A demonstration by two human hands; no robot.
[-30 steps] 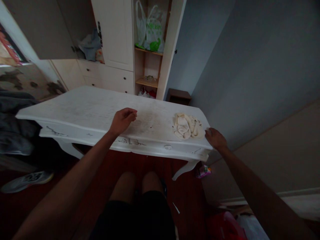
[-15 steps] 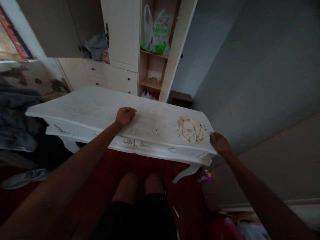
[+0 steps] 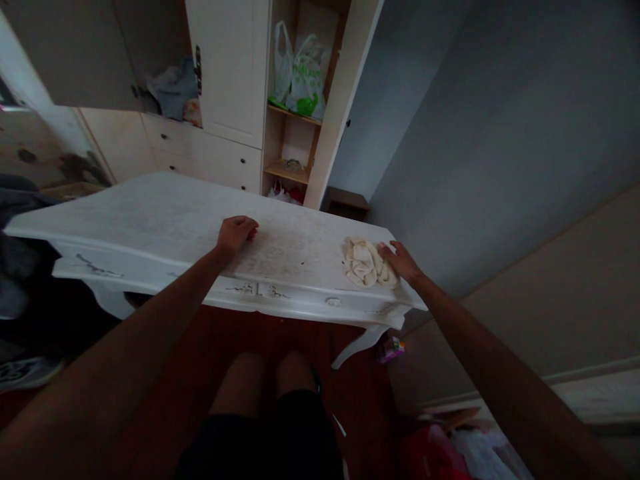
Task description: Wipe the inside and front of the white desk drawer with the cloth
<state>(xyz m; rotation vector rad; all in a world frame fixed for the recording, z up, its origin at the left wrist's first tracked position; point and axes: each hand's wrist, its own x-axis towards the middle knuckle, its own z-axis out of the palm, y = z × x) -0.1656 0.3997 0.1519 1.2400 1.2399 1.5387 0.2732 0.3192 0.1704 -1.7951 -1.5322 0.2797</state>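
Note:
A white table (image 3: 150,207) with grey smudges over its top stretches in front of me. My left hand (image 3: 238,233) rests on the middle of the tabletop, its fingers curled in a loose fist with nothing seen in them. Near the right end lies a crumpled cream cloth (image 3: 366,263). At the cloth's right edge is my right hand (image 3: 397,259), thumb and fingers apart; the thumb appears to touch the cloth, which it does not grip.
Behind the table stands a white wardrobe (image 3: 233,73) with open doors and plastic bags (image 3: 305,83) on a shelf. A grey wall (image 3: 490,133) closes off the right side. Below the table's right end, a pink box (image 3: 391,349) sits on the red floor (image 3: 300,333).
My right hand has moved from the table's right edge inward to the cloth, and its fingers have spread. My left hand stays on the tabletop. The view has shifted slightly right.

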